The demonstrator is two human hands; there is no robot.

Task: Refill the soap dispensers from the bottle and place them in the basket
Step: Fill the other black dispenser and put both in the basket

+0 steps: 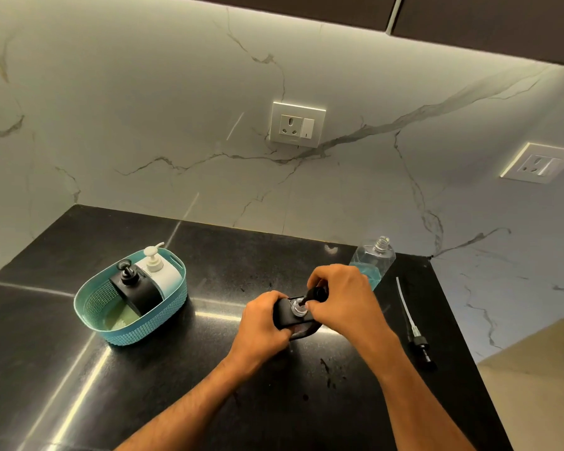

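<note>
Your black counter (144, 402) fills the lower part of the view, backed by a marble wall (144, 125) that carries one socket (297, 124) straight ahead and a second socket (538, 163) off to your right. On the left of the counter stands the teal basket (101, 307), well apart from your hands, with a black dispenser (137, 289) and a white dispenser (162, 271) upright inside it, side by side and touching; their lower halves are hidden behind the basket wall. Behind your right hand stands the clear bottle (373, 258), uncapped, with a little blue liquid at the bottom; your knuckles cover its lower left corner. To the right, near the counter's edge, a loose pump (415, 333) lies flat, its white tube pointing toward the wall and its black head toward you. Between your hands sits the third dispenser (287, 315), dark, resting on the counter just in front of you. Your left hand (262, 323) wraps around its left side and holds it. Your right hand (342, 299) pinches a black pump head (316, 292) over the dispenser's silvery neck (297, 305); whether the pump is seated on the thread you cannot tell, since your fingers cover the joint. Most of the dispenser's body is hidden under both hands.
</note>
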